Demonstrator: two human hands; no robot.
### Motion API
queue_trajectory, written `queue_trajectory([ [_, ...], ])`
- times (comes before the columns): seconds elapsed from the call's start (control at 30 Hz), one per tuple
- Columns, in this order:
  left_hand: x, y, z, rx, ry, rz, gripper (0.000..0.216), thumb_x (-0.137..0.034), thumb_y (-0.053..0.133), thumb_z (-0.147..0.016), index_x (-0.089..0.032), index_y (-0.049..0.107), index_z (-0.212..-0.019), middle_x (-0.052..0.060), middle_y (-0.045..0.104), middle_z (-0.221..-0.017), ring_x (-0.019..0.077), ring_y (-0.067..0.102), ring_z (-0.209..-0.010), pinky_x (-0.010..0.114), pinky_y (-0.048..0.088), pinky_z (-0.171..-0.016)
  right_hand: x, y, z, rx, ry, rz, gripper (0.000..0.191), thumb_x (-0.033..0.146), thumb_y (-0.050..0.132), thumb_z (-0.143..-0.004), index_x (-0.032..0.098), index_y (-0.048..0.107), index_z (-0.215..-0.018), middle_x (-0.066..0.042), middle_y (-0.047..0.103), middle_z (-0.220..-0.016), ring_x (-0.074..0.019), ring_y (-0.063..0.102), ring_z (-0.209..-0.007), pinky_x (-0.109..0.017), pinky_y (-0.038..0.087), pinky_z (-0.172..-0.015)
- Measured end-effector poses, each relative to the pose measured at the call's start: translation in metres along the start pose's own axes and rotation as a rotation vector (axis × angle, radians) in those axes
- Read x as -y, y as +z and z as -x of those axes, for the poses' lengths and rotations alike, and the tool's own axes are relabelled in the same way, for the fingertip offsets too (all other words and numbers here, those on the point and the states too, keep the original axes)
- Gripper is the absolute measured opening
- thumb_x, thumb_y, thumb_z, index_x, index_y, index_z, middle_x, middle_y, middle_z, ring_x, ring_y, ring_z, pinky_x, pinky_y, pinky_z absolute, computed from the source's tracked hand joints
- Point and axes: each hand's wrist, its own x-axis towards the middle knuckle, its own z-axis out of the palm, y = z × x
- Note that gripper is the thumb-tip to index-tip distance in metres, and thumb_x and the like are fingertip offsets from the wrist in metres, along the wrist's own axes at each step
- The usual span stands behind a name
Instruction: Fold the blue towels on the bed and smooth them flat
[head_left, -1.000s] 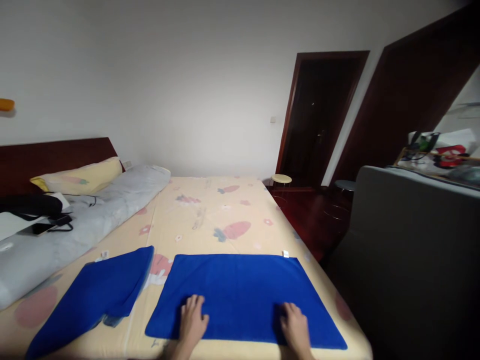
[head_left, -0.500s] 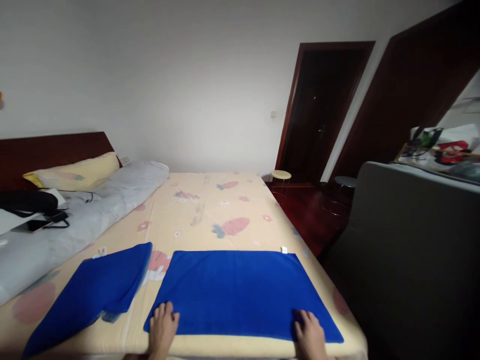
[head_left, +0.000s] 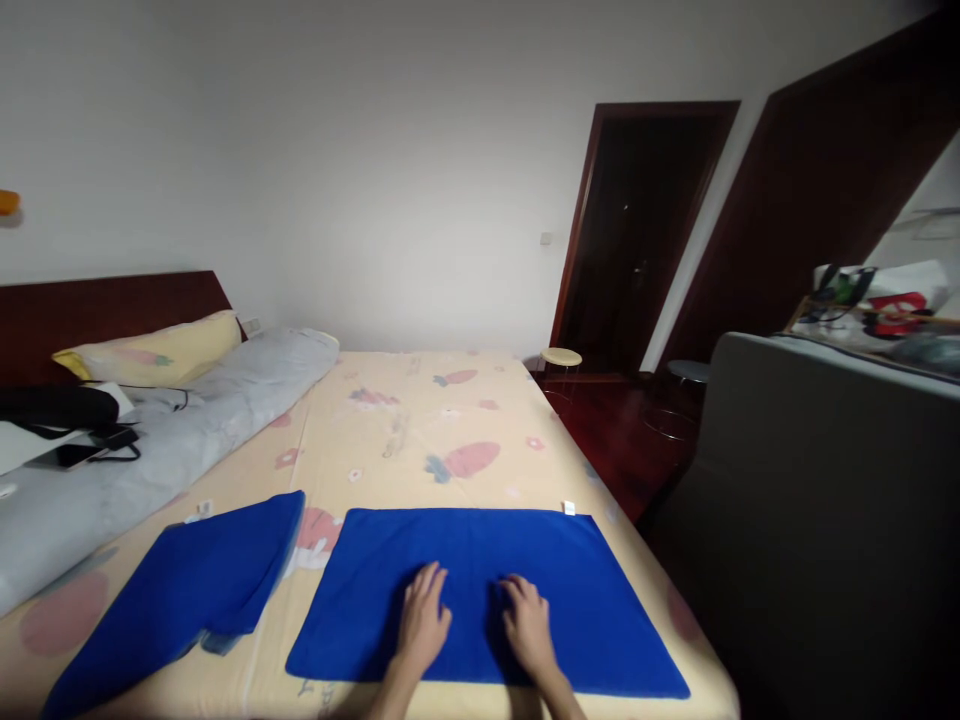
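A blue cloth (head_left: 480, 540) with a small white tag (head_left: 569, 508) on its far edge lies spread flat on the bed's near part. Over its middle left is my left hand (head_left: 425, 615), palm down with the fingers extended. My right hand (head_left: 526, 617) is over its middle right, fingers bent a little and apart. Neither hand grips anything; whether the fingertips touch the fabric I cannot tell. To the left lies a second blue cloth (head_left: 187, 590), unevenly folded, with a paler underside showing at its near corner.
The bed has a yellow sheet (head_left: 405, 410) with strawberry and carrot prints. A grey quilt (head_left: 225, 420), a yellow pillow (head_left: 161, 347) and a phone (head_left: 79, 455) are at the left. Beyond the right edge stand a stool (head_left: 561, 358) and a dark grey panel (head_left: 817, 500).
Both hands have moved inward from the near left and near right parts of the spread cloth to its middle. The cloths lie as before.
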Motion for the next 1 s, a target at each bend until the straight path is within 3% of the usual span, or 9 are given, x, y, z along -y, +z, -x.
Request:
queue_trajectory([
  [0.1, -0.039, 0.027, -0.012, 0.163, 0.026, 0.056, 0.071, -0.006, 0.041, -0.067, -0.022, 0.049, -0.136, 0.003, 0.041, -0.152, 0.0175, 0.031, -0.142, 0.038, 0.026, -0.116, 0.041, 0.025, -0.004, 0.060, -0.050, -0.054, 0.053, 0.009, 0.038, -0.073, 0.027, 0.062, -0.116, -0.006, 0.060, -0.129, -0.0223, 0.052, -0.118, -0.037, 0.037, -0.095],
  [0.17, -0.034, 0.033, -0.009, 0.189, 0.029, 0.051, 0.071, -0.007, 0.041, -0.068, -0.023, 0.049, -0.136, 0.003, 0.038, -0.154, 0.0175, 0.030, -0.143, 0.039, 0.025, -0.117, 0.034, 0.029, -0.001, 0.059, -0.067, -0.046, 0.050, 0.010, 0.038, -0.074, 0.027, 0.063, -0.114, -0.006, 0.061, -0.128, -0.0227, 0.052, -0.117, -0.038, 0.038, -0.095],
  [0.27, 0.019, 0.020, 0.008, 0.107, -0.024, -0.038, 0.064, -0.012, 0.041, -0.075, -0.025, 0.049, -0.137, 0.004, 0.038, -0.154, 0.0194, 0.031, -0.143, 0.043, 0.028, -0.114, -0.021, 0.015, 0.009, -0.017, -0.015, 0.026, 0.049, 0.013, 0.038, -0.077, 0.027, 0.064, -0.115, -0.007, 0.061, -0.129, -0.0251, 0.052, -0.119, -0.042, 0.038, -0.096],
  [0.47, 0.171, -0.035, 0.062, -0.066, -0.237, -0.252, 0.053, -0.023, 0.035, -0.087, -0.026, 0.047, -0.138, 0.004, 0.045, -0.149, 0.0188, 0.040, -0.138, 0.042, 0.033, -0.109, -0.181, -0.049, 0.042, -0.190, 0.302, 0.161, 0.045, 0.029, 0.036, -0.079, 0.026, 0.065, -0.112, -0.010, 0.062, -0.126, -0.0308, 0.055, -0.116, -0.048, 0.045, -0.086],
  [0.57, 0.201, -0.052, 0.069, -0.002, -0.240, -0.275, 0.051, -0.023, 0.035, -0.087, -0.027, 0.050, -0.135, 0.002, 0.050, -0.146, 0.0176, 0.043, -0.135, 0.040, 0.035, -0.108, -0.216, -0.068, 0.048, -0.188, 0.368, 0.185, 0.041, 0.030, 0.040, -0.074, 0.027, 0.067, -0.105, -0.009, 0.065, -0.118, -0.0301, 0.058, -0.112, -0.045, 0.047, -0.083],
  [0.7, 0.167, -0.056, 0.040, -0.027, -0.203, -0.282, 0.049, -0.022, 0.040, -0.083, -0.025, 0.057, -0.128, 0.003, 0.055, -0.141, 0.0194, 0.045, -0.134, 0.039, 0.036, -0.109, -0.178, -0.061, 0.023, -0.190, 0.302, 0.225, 0.040, 0.027, 0.041, -0.074, 0.025, 0.067, -0.105, -0.010, 0.065, -0.118, -0.0297, 0.058, -0.110, -0.045, 0.044, -0.086],
  [0.83, 0.076, -0.031, -0.011, 0.026, 0.027, -0.082, 0.061, -0.014, 0.043, -0.077, -0.024, 0.049, -0.137, 0.002, 0.044, -0.151, 0.0167, 0.035, -0.141, 0.035, 0.032, -0.115, -0.070, -0.025, -0.017, -0.082, 0.080, 0.112, 0.046, 0.018, 0.043, -0.073, 0.024, 0.063, -0.114, -0.009, 0.060, -0.129, -0.0261, 0.052, -0.120, -0.041, 0.039, -0.096],
  [0.93, 0.008, -0.003, -0.043, 0.175, 0.046, 0.006, 0.070, -0.012, 0.045, -0.074, -0.018, 0.040, -0.143, 0.005, 0.032, -0.156, 0.0175, 0.025, -0.145, 0.036, 0.027, -0.118, 0.008, 0.007, -0.036, 0.066, -0.054, -0.015, 0.058, 0.011, 0.041, -0.069, 0.030, 0.060, -0.120, -0.003, 0.055, -0.138, -0.0231, 0.046, -0.127, -0.041, 0.035, -0.100],
  [1.0, -0.018, 0.013, -0.054, 0.252, 0.043, 0.030, 0.071, -0.013, 0.044, -0.074, -0.020, 0.038, -0.145, 0.005, 0.029, -0.158, 0.0178, 0.022, -0.146, 0.040, 0.023, -0.119, 0.036, 0.021, -0.041, 0.164, -0.087, -0.055, 0.062, 0.010, 0.039, -0.069, 0.032, 0.058, -0.124, -0.002, 0.052, -0.142, -0.0229, 0.045, -0.129, -0.044, 0.033, -0.102],
])
